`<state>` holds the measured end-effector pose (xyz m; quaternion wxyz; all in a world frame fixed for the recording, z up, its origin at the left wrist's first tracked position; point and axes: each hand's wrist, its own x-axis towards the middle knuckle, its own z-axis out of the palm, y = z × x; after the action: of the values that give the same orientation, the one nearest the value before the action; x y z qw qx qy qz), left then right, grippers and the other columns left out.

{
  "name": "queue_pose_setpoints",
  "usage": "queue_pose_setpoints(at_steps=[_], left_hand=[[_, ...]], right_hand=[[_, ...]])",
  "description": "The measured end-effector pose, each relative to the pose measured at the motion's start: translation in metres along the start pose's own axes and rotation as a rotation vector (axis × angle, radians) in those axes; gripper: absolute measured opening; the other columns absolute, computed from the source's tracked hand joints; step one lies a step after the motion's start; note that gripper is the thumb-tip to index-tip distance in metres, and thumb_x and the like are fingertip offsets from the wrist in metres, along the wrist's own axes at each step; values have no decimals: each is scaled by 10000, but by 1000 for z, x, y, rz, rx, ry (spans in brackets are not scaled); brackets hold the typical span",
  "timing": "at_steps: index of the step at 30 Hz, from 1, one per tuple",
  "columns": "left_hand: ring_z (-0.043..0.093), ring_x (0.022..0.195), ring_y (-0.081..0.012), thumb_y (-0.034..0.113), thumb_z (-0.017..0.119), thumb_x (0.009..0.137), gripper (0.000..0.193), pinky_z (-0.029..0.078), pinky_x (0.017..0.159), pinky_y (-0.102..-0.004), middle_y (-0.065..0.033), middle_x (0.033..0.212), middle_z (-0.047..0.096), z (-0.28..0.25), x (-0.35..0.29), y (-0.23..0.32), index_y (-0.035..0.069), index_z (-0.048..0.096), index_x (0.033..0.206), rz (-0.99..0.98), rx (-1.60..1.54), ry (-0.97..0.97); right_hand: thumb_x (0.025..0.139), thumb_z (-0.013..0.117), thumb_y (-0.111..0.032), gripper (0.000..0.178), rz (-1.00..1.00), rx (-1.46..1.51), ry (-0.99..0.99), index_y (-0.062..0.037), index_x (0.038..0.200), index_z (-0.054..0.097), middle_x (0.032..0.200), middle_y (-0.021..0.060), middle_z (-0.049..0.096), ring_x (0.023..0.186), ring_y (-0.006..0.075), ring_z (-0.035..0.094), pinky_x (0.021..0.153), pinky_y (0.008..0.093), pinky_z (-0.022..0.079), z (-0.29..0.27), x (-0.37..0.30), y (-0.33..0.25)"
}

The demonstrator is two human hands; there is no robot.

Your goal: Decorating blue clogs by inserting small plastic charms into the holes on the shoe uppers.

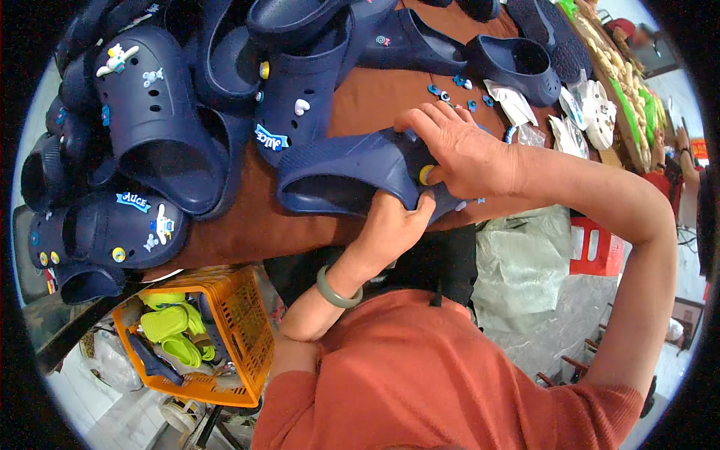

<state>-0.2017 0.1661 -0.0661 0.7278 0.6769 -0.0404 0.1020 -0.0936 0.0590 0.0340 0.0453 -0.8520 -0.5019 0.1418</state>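
Observation:
A navy clog [349,161] lies on its side at the front edge of the brown-covered table, its opening facing me. My left hand [396,229], with a jade-coloured bangle at the wrist, grips the clog; its fingers reach inside and its thumb lies along the rim. Over the toe bends my right hand [469,150], its thumb pressed by a round yellow charm [426,175] on the upper. Its other fingers curl over the far side of the clog, partly hidden. Just beyond that hand, several small blue charms [471,106] lie loose on the table.
Decorated navy clogs [157,97] crowd the left and far table. White packets [513,103] lie at the right, near a braided strip [611,67]. An orange crate [251,330] of lime-green clogs [165,322] stands below left. A plastic bag [521,262] hangs beside a red stool [592,247].

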Motion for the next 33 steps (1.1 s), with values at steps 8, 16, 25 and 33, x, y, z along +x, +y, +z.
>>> queue_pose_setpoints(at_steps=[8,16,25,33], left_hand=[[540,1054,-233,29,595,794,476,429,933,-370,-126,1141,542,-6,0,0,-40,445,1241,-95,-232,-56],[537,1073,-174,19,646,777,507,435,940,-329,-78,1178,547,-14,-1,13,2,470,1253,-99,-369,-167],[554,1023,-144,16,633,794,437,453,894,-304,-53,1127,574,-7,-3,14,-5,520,1215,-250,-382,-32],[536,1043,-144,-27,600,818,457,445,906,-295,-46,1155,542,3,-15,16,7,484,1259,-299,-407,33]], right_hand=[[630,780,-83,756,-87,288,-72,-51,1285,405,1225,138,493,1206,320,436,1022,382,353,-11,5,22],[621,828,-213,778,-13,486,-2,-60,1282,448,1236,126,514,1199,290,458,1034,389,332,-7,-14,31],[678,766,-227,315,-199,204,388,-175,959,633,1202,95,501,1184,331,434,964,508,337,17,-38,26],[672,686,-225,190,-287,16,639,-158,838,625,1155,33,543,1114,257,478,943,487,340,41,-56,15]])
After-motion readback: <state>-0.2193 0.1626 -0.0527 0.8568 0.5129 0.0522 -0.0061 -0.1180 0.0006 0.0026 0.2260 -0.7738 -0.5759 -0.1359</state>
